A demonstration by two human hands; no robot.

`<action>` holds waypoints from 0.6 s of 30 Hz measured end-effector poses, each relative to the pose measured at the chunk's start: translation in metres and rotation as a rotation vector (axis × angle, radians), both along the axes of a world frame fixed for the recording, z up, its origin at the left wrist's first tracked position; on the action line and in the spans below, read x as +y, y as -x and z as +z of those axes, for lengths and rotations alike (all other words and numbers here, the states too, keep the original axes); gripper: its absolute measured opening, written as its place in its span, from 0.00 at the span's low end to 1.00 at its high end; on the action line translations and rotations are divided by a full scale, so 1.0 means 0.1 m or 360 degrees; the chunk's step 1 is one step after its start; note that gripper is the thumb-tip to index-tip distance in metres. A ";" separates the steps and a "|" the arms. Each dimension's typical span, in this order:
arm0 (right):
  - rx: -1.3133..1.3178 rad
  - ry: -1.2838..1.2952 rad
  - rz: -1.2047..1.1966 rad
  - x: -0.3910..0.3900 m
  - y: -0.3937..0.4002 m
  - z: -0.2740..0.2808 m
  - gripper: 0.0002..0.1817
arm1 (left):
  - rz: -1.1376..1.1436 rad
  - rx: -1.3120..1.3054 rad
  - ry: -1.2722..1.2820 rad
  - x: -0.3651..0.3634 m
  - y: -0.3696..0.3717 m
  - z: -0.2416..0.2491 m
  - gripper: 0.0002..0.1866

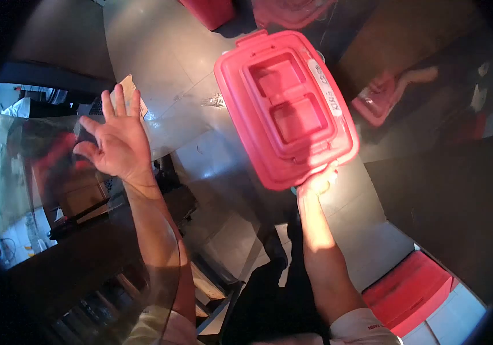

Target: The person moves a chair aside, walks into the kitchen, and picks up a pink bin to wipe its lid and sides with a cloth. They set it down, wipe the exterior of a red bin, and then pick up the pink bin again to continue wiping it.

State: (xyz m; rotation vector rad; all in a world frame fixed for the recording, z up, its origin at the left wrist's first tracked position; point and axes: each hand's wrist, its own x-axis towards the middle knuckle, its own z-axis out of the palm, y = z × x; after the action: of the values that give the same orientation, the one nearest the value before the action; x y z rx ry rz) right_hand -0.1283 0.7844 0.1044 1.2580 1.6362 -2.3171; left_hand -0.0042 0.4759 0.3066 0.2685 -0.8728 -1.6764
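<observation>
Holding red plastic lid at near edge w/ R hand, grip partly hidden by rim. Lid out front, above tiled floor, handwritten white label along its R side; can't tell if box attached underneath. L hand raised, well apart from lid, palm showing, fingers spread wide. Red container lower R, nr R arm.
</observation>
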 end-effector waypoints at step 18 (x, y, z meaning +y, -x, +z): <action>0.0023 -0.0170 0.0158 -0.36 0.86 -0.72 0.51 | 0.0767 -0.0602 0.0467 1.30 -1.66 -0.18 0.65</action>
State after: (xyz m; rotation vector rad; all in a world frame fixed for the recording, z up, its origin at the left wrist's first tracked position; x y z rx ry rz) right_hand -0.2144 0.7482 0.0323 1.1516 1.8050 -2.2142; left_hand 0.1615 0.6061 0.2890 0.5569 -1.2099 -1.0496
